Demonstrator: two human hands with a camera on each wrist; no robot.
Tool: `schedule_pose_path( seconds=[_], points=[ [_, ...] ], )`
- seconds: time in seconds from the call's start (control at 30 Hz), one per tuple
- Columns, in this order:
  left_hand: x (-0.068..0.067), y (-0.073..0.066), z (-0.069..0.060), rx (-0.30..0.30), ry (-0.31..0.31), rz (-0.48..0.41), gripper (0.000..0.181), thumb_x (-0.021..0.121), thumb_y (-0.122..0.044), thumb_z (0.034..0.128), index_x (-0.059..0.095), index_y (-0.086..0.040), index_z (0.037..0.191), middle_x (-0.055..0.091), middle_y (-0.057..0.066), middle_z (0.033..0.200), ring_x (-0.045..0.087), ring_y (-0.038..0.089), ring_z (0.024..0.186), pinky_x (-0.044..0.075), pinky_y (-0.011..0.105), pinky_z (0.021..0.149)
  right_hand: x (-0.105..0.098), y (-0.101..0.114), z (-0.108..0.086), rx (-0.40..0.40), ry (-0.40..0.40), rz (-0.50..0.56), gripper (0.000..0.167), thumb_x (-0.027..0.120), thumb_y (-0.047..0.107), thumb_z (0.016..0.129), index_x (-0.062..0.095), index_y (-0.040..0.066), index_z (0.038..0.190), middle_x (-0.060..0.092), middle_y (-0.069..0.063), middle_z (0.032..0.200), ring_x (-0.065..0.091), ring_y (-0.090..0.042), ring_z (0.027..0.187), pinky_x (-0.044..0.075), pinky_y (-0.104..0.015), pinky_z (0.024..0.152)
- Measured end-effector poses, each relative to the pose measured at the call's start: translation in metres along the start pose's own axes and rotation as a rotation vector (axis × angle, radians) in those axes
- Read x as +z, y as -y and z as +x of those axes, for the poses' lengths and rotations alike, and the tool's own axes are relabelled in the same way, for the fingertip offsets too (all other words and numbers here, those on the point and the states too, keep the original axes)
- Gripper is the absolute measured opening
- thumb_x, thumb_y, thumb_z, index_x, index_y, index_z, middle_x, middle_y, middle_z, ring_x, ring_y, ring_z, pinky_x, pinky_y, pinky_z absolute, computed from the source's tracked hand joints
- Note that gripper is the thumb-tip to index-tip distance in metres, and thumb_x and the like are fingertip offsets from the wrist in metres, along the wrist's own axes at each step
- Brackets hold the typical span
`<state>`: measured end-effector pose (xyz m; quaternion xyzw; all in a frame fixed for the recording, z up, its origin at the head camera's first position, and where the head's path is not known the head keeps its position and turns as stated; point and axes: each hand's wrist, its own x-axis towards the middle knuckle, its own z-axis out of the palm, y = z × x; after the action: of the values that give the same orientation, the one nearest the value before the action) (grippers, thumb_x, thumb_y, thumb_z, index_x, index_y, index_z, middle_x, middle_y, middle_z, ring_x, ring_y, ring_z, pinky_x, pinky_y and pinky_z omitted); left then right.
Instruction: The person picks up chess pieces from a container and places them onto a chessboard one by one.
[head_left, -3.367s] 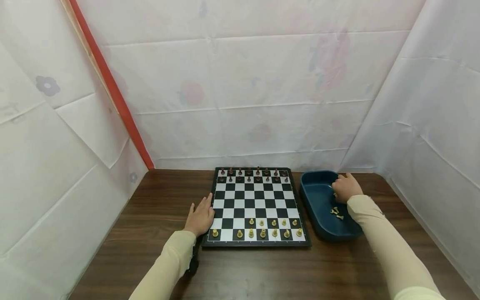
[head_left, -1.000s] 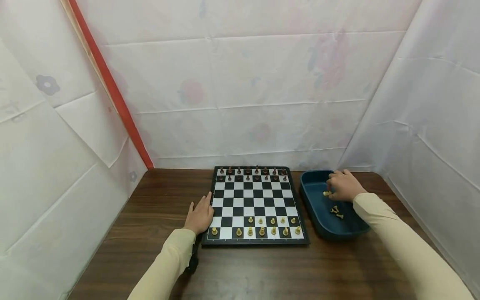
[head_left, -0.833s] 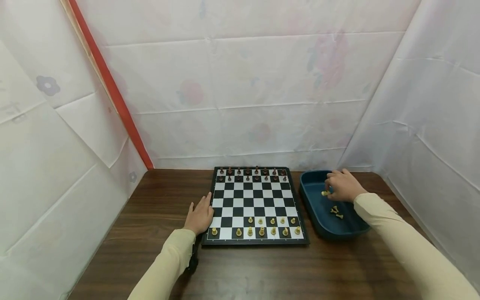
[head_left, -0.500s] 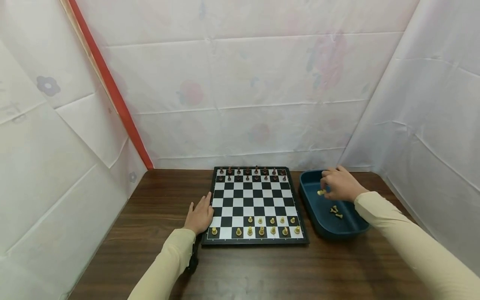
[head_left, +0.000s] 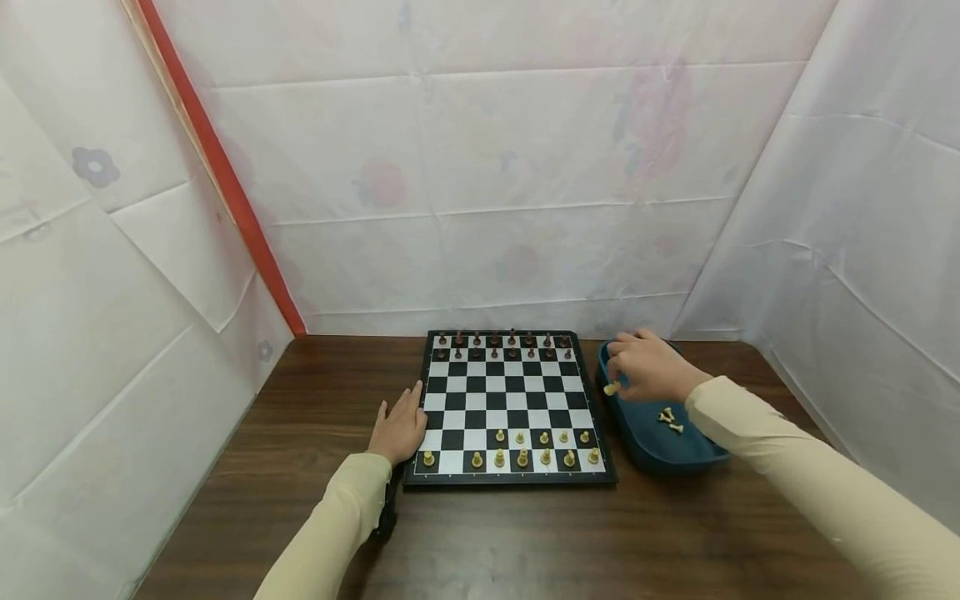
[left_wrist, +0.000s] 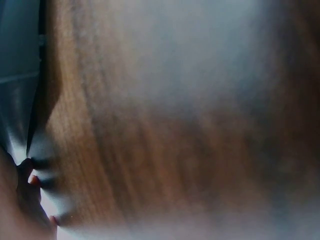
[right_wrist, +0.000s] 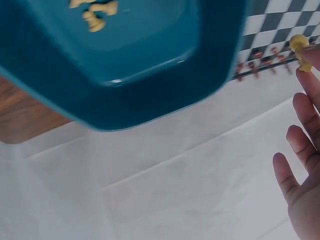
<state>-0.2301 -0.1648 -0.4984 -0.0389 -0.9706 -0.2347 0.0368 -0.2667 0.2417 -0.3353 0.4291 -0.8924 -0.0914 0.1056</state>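
Observation:
My right hand (head_left: 648, 367) pinches a yellow chess piece (head_left: 611, 389) between thumb and forefinger, over the left rim of a dark teal bin (head_left: 648, 433). In the right wrist view its other fingers (right_wrist: 302, 140) are spread and hold nothing. My left hand (head_left: 399, 423) rests flat against the left edge of a black and white chessboard (head_left: 495, 400), fingers straight. Dark red pieces (head_left: 493, 340) fill the board's two far rows. Yellow pieces (head_left: 522, 458) stand in the two near rows, with gaps toward the left.
Several loose yellow pieces (head_left: 670, 421) lie on the bin's floor. The bin stands right of the board on a brown wooden table (head_left: 495, 542). White patterned sheets (head_left: 487, 208) enclose the back and sides. A red strip (head_left: 225, 175) runs down the back left corner.
My right hand has come up from inside the bin with a yellow chess piece and moved left toward the board. The left hand keeps its place.

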Motion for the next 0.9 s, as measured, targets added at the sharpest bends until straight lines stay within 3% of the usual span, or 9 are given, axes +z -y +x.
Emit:
schedule_pose_path(
  seconds=[0.23,0.5,0.9],
  points=[
    [0.0,0.0,0.0,0.002,0.004,0.001,0.054,0.027,-0.019,0.1,0.022,-0.001,0.151,0.031,0.017,0.151,0.026,0.031,0.14,0.007,0.059,0.111,-0.012,0.03,0.03,-0.054,0.035,-0.007,0.007,0.077,0.025,0.069,0.071,0.021,0.069,0.056,0.007,0.08,0.045,-0.015,0.076,0.03,-0.033,0.065],
    [0.0,-0.002,0.002,-0.015,0.013,0.0,0.054,0.027,-0.019,0.1003,0.022,-0.002,0.151,0.031,0.016,0.152,0.025,0.03,0.141,0.007,0.059,0.111,-0.017,0.065,0.061,-0.153,0.074,-0.022,0.007,0.077,0.029,0.072,0.075,0.024,0.075,0.058,0.009,0.084,0.047,-0.015,0.08,0.035,-0.035,0.069],
    [-0.001,-0.007,0.001,-0.013,0.004,-0.021,0.053,0.028,-0.019,0.1002,0.024,-0.002,0.15,0.032,0.016,0.151,0.026,0.031,0.14,0.007,0.059,0.111,-0.012,0.109,0.099,-0.301,0.073,-0.018,0.005,0.073,0.028,0.073,0.074,0.027,0.078,0.056,0.013,0.084,0.039,-0.01,0.075,0.03,-0.029,0.067]
  ],
)
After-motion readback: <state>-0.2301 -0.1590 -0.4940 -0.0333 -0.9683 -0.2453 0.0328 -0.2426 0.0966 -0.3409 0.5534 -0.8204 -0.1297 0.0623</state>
